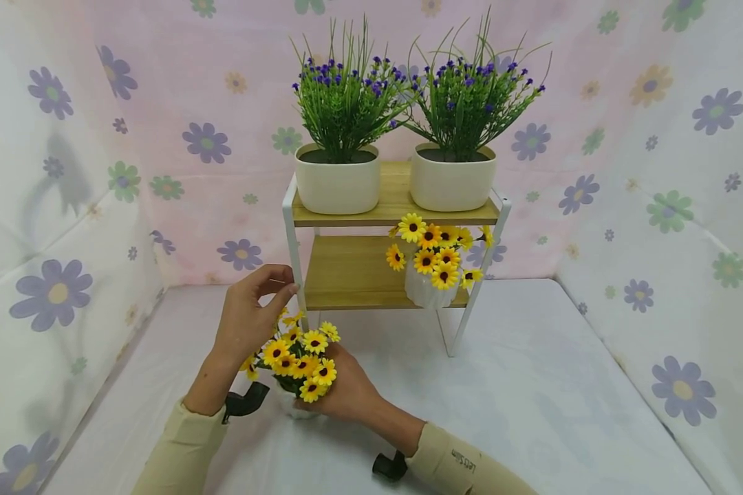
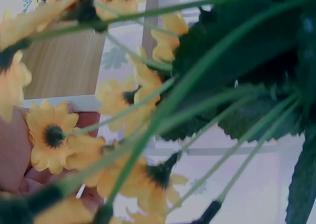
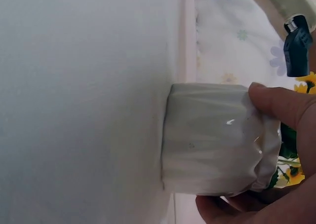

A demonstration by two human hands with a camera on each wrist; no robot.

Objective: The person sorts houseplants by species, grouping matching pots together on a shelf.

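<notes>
A white fluted flowerpot (image 3: 215, 140) holds yellow artificial daisies (image 1: 303, 364). My right hand (image 1: 349, 385) grips this pot near its rim, thumb on one side and fingers on the other. In the right wrist view the pot's base is right at the white tabletop (image 3: 84, 110). My left hand (image 1: 244, 316) is raised above the left side of the daisies, fingers bent and thumb tip close to the fingertips, beside the shelf's left post (image 1: 294, 258). Yellow blooms (image 2: 52, 135) and green stems partly cover the left hand in the left wrist view; nothing shows between its fingers.
Behind the hands stands a two-tier shelf with wooden boards (image 1: 353, 271). Its top holds two cream planters (image 1: 337, 182) of purple-flowered grass. A second white pot (image 1: 430, 289) of yellow daisies sits on the lower board's right side. Flower-printed cloth (image 1: 235, 192) surrounds the table.
</notes>
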